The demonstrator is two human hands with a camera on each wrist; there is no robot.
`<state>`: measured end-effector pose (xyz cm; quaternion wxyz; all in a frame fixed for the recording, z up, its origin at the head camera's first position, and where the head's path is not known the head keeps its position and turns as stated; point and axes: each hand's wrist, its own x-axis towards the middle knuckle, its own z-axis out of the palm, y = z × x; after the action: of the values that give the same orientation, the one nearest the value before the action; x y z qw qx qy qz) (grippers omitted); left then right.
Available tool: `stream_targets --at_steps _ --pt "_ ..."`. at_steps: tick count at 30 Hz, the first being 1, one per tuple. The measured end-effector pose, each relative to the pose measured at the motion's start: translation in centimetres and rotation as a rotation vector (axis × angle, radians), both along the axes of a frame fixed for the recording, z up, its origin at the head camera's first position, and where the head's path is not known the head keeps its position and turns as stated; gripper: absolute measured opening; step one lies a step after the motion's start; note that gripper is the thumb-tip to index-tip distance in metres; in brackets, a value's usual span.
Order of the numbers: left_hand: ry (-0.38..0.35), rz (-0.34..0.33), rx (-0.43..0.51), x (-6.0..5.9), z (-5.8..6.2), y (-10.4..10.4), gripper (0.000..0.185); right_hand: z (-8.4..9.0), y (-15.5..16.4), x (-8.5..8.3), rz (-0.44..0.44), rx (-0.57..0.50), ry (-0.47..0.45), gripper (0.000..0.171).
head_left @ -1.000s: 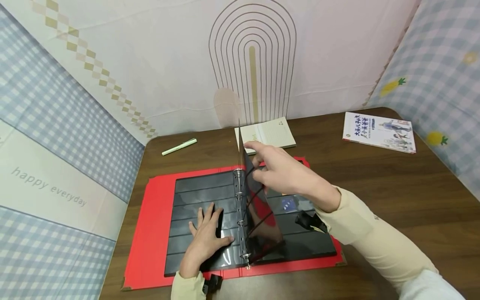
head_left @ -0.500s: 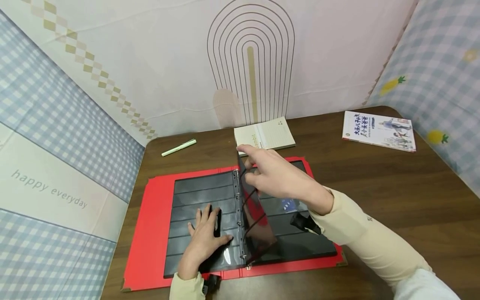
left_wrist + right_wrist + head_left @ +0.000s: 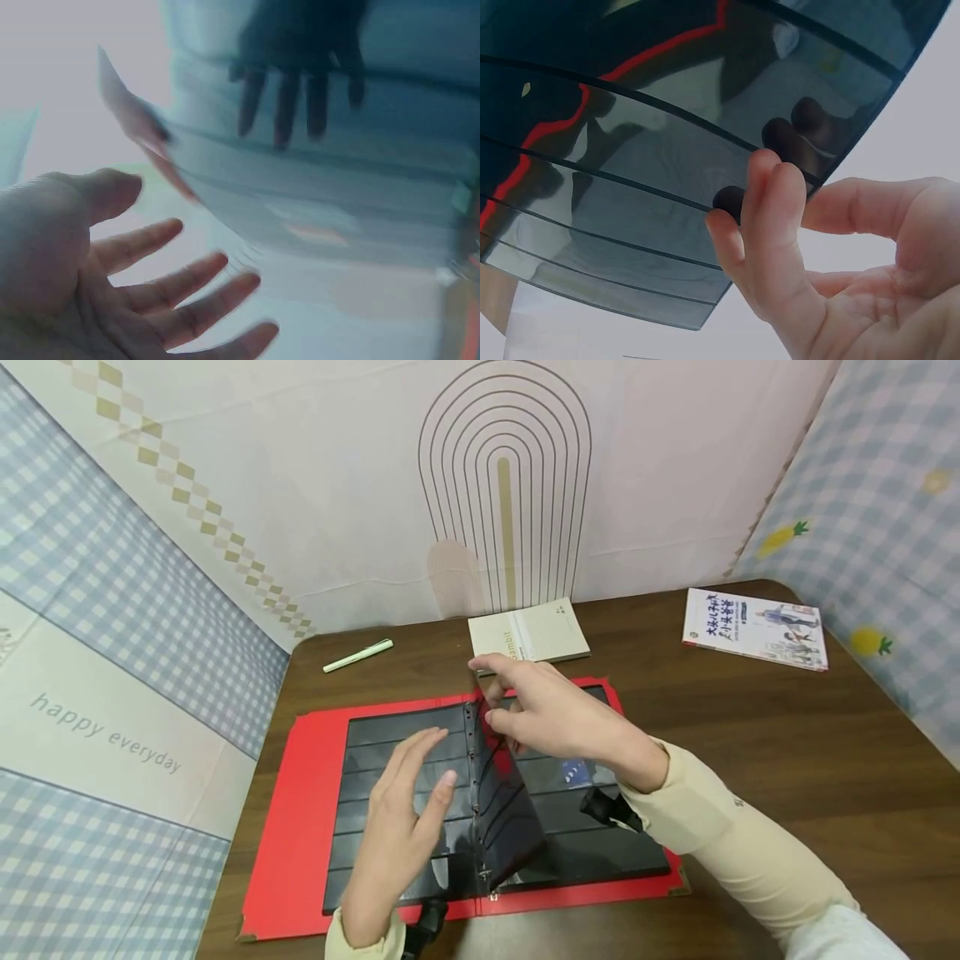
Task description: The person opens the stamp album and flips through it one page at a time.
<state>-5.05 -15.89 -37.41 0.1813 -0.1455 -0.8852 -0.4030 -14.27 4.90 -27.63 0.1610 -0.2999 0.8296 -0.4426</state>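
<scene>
Right hand: while the black plastic pocket page point(image 3: 504, 814) stands half-turned on the binder rings, the right hand point(image 3: 558, 718) pinches its far upper corner, fingers in front and thumb behind as the right wrist view shows point(image 3: 772, 225); a narrow grip holding the page, likely so the sheet arcs over the rings without buckling

Left hand: the left hand point(image 3: 401, 827) hovers just above the left-hand stack of black pages, fingers straight and spread, grip wide and holding nothing; the left wrist view point(image 3: 135, 277) shows the palm clear of the glossy sheets, seemingly making room for the page to come down

Page in hand: tilted, its lower edge at the spine, its free edge leaning toward 1 o'clock of the spine

Binder: the open red ring binder point(image 3: 300, 827) lies flat at the near middle of the dark brown wooden counter point(image 3: 787, 760), both covers spread so the pages can lie level

Other things: a cream notebook point(image 3: 532, 633) at 12 o'clock of the binder, just beyond its far edge; a pale green pen point(image 3: 358, 655) at 11 o'clock; a white illustrated book point(image 3: 756, 628) well apart at 2 o'clock
</scene>
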Motion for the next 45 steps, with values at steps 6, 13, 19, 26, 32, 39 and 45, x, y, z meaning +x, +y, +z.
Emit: stream_targets --at_steps 6,13,19,26,32,39,45 --pt "0.033 -0.039 0.168 0.0 3.3 2.3 0.042 -0.2 0.0 -0.1 0.022 -0.048 -0.016 0.058" --pt "-0.117 0.020 0.256 -0.6 4.3 3.5 0.061 -0.4 -0.2 -0.1 0.064 -0.111 -0.080 0.059" --pt "-0.156 0.027 0.280 -1.0 4.2 3.7 0.055 -0.7 -0.4 -0.3 0.103 -0.132 -0.092 0.059" --pt "-0.142 0.057 0.302 -0.8 4.2 3.1 0.049 -1.0 -0.4 -0.6 0.115 -0.134 -0.115 0.058" --pt "-0.102 0.070 0.311 -0.4 4.2 2.3 0.040 -2.1 0.6 -0.9 0.092 -0.141 -0.116 0.055" --pt "-0.042 0.085 0.321 -0.2 3.7 1.1 0.036 -3.9 2.9 -1.7 0.056 -0.134 -0.091 0.051" --pt "-0.055 0.117 0.329 0.1 3.4 0.1 0.030 -4.7 4.5 -2.1 0.055 -0.133 -0.089 0.048"
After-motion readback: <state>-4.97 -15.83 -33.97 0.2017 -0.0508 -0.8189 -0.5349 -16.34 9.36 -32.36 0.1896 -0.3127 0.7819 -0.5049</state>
